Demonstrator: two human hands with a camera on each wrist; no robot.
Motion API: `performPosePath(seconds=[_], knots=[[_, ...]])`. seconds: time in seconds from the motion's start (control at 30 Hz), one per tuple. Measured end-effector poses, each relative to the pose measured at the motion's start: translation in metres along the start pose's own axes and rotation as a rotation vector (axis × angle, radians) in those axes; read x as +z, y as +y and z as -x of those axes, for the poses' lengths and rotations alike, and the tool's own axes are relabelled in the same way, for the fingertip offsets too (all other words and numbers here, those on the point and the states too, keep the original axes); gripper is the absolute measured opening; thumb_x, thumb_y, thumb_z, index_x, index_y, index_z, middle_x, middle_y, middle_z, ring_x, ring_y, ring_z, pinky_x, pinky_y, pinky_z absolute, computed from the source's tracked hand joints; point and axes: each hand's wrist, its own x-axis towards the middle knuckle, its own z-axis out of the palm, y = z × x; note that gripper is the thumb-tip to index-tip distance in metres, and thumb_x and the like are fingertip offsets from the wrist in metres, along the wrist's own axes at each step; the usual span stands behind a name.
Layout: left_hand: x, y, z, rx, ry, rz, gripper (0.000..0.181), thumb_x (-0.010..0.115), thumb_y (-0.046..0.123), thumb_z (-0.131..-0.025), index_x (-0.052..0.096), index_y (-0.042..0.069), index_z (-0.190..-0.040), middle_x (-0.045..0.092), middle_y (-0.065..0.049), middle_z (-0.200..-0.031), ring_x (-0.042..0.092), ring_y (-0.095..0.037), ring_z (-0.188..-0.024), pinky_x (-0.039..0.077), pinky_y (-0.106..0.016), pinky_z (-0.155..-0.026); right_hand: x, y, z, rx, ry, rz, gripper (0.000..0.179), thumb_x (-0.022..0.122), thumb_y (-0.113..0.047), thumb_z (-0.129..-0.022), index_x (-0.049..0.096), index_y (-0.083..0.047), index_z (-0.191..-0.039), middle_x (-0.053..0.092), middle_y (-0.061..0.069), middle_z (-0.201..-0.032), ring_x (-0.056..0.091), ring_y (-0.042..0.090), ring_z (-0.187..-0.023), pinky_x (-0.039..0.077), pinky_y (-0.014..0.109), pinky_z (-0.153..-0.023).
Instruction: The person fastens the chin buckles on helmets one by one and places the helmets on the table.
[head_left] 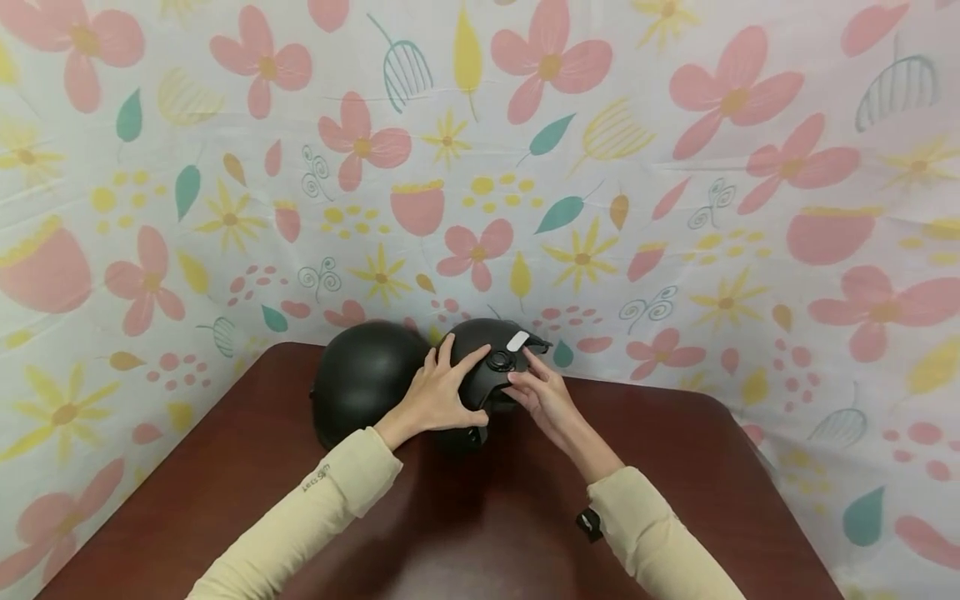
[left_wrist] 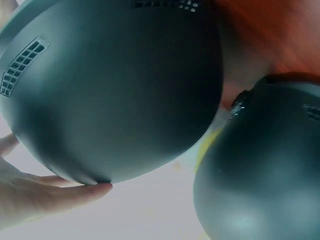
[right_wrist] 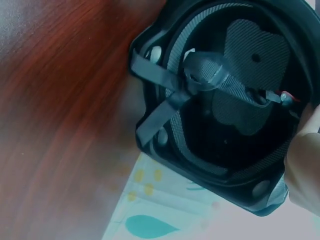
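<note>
A matte black helmet [head_left: 480,333] is tilted on the table between both hands, with a round side fitting and a white oblong patch on its side. My left hand [head_left: 431,398] grips its shell with spread fingers, the thumb low by the front edge. With thumb and fingers, my right hand [head_left: 546,400] pinches the edge near the white patch. The padded inside [right_wrist: 255,60], dark straps and a buckle show in the right wrist view, where the right hand [right_wrist: 305,165] holds the rim. The left wrist view shows the vented shell [left_wrist: 125,100], with left fingertips at its edge.
A second black helmet [head_left: 367,375] stands dome up just left of the held one. Both are at the back of the dark red-brown table [head_left: 480,533], close to a flower-printed cloth [head_left: 480,167] hanging behind. A small black object [head_left: 589,523] is at the right sleeve cuff.
</note>
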Motion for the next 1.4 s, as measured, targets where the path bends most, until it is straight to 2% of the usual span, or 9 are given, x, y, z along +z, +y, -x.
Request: performPosePath(seconds=[0.17,0.43,0.63,0.73,0.83,1.03,1.23,1.33,1.4], knots=[[0.001,0.000,0.001,0.015,0.022,0.004,0.087,0.077,0.046,-0.075,0.036,0.032,-0.151,0.015,-0.026,-0.160,0.026,-0.058,-0.138,0.036,-0.070,-0.100,-0.005,0.001,0.002,-0.022,-0.002,-0.064,0.079,0.050,-0.006,-0.096,0.002,-0.014,-0.158,0.024,0.019,-0.160,0.067,0.001,-0.099,0.051,0.019,-0.093],[0.011,-0.010,0.000,0.068,0.085,0.169,0.086,0.080,0.044,-0.079,0.037,0.027,-0.151,0.014,-0.017,-0.162,0.020,-0.047,-0.140,0.034,-0.069,-0.103,-0.018,0.000,0.001,-0.061,0.032,-0.029,0.075,0.048,-0.002,-0.094,0.011,-0.011,-0.158,0.026,0.022,-0.159,0.067,0.001,-0.097,0.053,0.019,-0.091],[0.015,-0.026,-0.004,-0.006,0.022,0.372,0.099,0.075,0.053,-0.079,0.020,0.028,-0.157,0.004,-0.016,-0.164,0.007,-0.043,-0.148,0.023,-0.070,-0.110,-0.021,0.000,0.004,-0.074,0.053,0.014,0.072,0.047,0.000,-0.094,0.016,-0.012,-0.158,0.040,0.019,-0.146,0.066,0.000,-0.095,0.053,0.018,-0.088],[0.014,-0.034,-0.004,-0.045,0.002,0.461,0.103,0.075,0.058,-0.077,0.018,0.030,-0.157,0.003,-0.013,-0.164,0.004,-0.043,-0.150,0.021,-0.070,-0.111,-0.023,0.000,0.004,-0.080,0.062,0.033,0.071,0.047,-0.001,-0.093,0.018,-0.013,-0.157,0.044,0.009,-0.132,0.065,-0.001,-0.093,0.054,0.018,-0.085],[0.013,-0.039,-0.005,-0.069,-0.004,0.515,0.100,0.078,0.051,-0.077,0.021,0.032,-0.156,0.006,-0.012,-0.165,0.005,-0.041,-0.151,0.021,-0.069,-0.112,-0.026,0.001,0.005,-0.080,0.058,0.056,0.071,0.047,-0.002,-0.094,0.018,-0.013,-0.157,0.042,0.006,-0.127,0.062,-0.002,-0.090,0.054,0.019,-0.086],[0.016,-0.046,-0.006,-0.067,-0.053,0.558,0.102,0.078,0.050,-0.078,0.014,0.035,-0.157,0.005,-0.008,-0.166,0.005,-0.038,-0.152,0.018,-0.068,-0.114,-0.034,0.002,0.008,-0.064,0.035,0.089,0.070,0.046,-0.003,-0.095,0.016,-0.014,-0.158,0.034,0.007,-0.126,0.059,-0.002,-0.085,0.054,0.020,-0.087],[0.020,-0.046,-0.006,-0.083,-0.048,0.581,0.108,0.078,0.054,-0.076,0.008,0.038,-0.157,0.003,-0.005,-0.166,0.005,-0.035,-0.153,0.018,-0.067,-0.115,-0.042,0.000,0.008,-0.053,-0.017,0.184,0.069,0.049,-0.010,-0.098,0.015,-0.016,-0.158,0.052,-0.004,-0.104,0.065,0.001,-0.089,0.055,0.029,-0.091],[0.021,-0.045,-0.006,-0.090,-0.034,0.572,0.107,0.078,0.054,-0.076,0.009,0.040,-0.156,0.005,-0.005,-0.166,0.008,-0.034,-0.153,0.019,-0.067,-0.115,-0.047,-0.002,0.008,-0.047,-0.031,0.271,0.069,0.051,-0.016,-0.100,0.014,-0.018,-0.158,0.055,-0.007,-0.106,0.067,0.002,-0.091,0.056,0.031,-0.091],[0.021,-0.045,-0.006,-0.096,-0.032,0.558,0.107,0.078,0.055,-0.075,0.010,0.041,-0.156,0.006,-0.005,-0.166,0.009,-0.035,-0.153,0.019,-0.068,-0.114,-0.050,-0.003,0.008,-0.048,-0.017,0.340,0.068,0.053,-0.019,-0.100,0.017,-0.019,-0.158,0.056,-0.001,-0.114,0.067,0.001,-0.091,0.056,0.029,-0.088]])
